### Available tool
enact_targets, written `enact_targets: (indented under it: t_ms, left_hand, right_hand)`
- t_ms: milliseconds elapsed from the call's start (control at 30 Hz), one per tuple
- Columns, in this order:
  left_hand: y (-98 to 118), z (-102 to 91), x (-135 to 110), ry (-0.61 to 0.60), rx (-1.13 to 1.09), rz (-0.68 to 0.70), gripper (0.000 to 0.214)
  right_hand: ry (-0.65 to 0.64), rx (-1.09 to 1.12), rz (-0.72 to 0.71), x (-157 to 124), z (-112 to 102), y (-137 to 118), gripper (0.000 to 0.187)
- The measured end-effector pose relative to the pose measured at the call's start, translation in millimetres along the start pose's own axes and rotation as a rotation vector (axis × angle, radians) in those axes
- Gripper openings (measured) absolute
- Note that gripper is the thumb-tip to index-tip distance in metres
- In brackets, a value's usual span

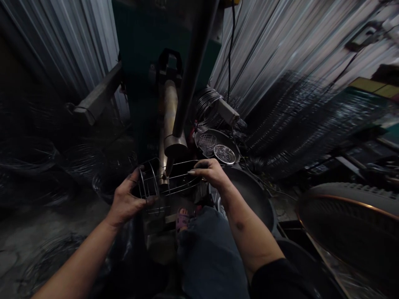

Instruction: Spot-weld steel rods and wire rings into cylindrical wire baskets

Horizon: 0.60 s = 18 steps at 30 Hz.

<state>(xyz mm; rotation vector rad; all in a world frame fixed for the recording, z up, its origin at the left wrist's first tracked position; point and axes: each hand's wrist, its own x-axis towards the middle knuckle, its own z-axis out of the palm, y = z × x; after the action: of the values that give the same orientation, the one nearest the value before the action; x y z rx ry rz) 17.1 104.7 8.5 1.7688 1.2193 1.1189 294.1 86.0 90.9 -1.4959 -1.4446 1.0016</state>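
Note:
A wire basket frame (pixel 168 178) lies on its side under the electrode (pixel 170 124) of a green welding machine (pixel 146 54). My left hand (pixel 127 199) grips the frame's rounded left end, thumb and fingers wrapped on the wires. My right hand (pixel 208 171) is closed on the frame's right end, fingers curled over the top wire. The electrode tip sits just above the middle wires of the frame.
A round metal tray (pixel 218 149) with small wire pieces stands behind my right hand. A large dark pan (pixel 249 195) lies to the right. Stacks of wire racks (pixel 296 120) fill the right side, wire coils (pixel 37 158) the left. My knee (pixel 205 241) and sandalled foot (pixel 182 219) are below the frame.

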Motion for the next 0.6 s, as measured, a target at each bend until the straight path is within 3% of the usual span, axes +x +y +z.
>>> enact_targets:
  t_ms: [367,600]
  left_hand:
    - [6.6,4.2,12.8,-0.017,-0.097,-0.136,0.1]
    - [6.3,2.2,12.9,-0.036,-0.062,-0.203,0.107]
  right_hand:
    - [0.028,0.012,0.038,11.9,-3.1,-0.1,0.036]
    - [0.087,0.016,-0.086,14.4,-2.3,4.6,0.036]
